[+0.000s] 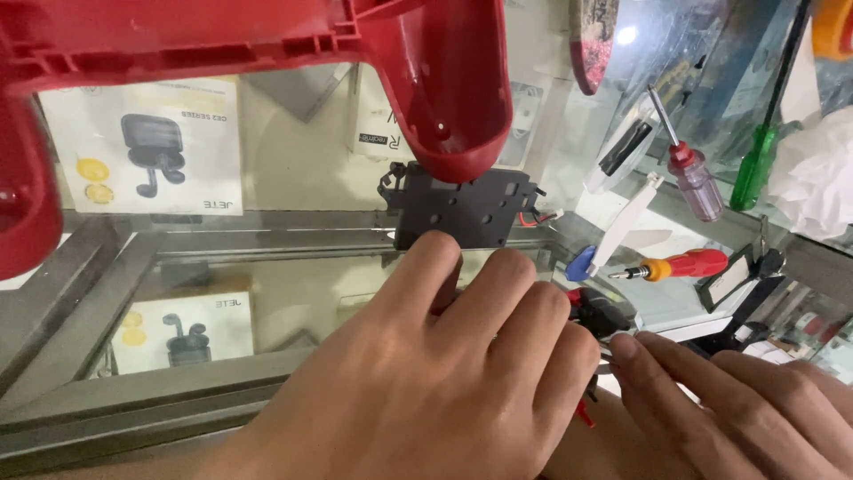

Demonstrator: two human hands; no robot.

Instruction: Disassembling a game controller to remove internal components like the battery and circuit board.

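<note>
Hands: two, both bare, low in the head view and close together over the glass counter [80,311].
Left hand [426,382]: palm down, fingers curled over a small dark part with red wires [597,313]; whether the grip is closed on it I cannot tell, the palm side is hidden.
Right hand [746,400]: two fingertips extended and touching the same small part from the right; grip narrow, but a firm hold cannot be confirmed.
Small part: one, black plastic, with thin red wire ends showing below the left knuckles; it sits between the two hands, at the counter's near right.
Black plate [462,206]: one, flat, matt plastic, roughly rectangular with several round holes, red wires at its right edge; it lies just beyond the left fingertips.
Red shell [435,80]: one, glossy moulded plastic, hollow with ribbed inner edges and a rounded lobe; it fills the top of the view, near the camera.
Screwdrivers: three counted at right, one with a clear purple handle [695,182], one green [753,169], one red and orange [684,265] lying flat.
Blue-and-white tool [613,236]: one, flat white blade, blue end.
Earbud boxes: two, white card, under the glass [142,147] [182,333].
Counter: clear glass in grey metal framing.
</note>
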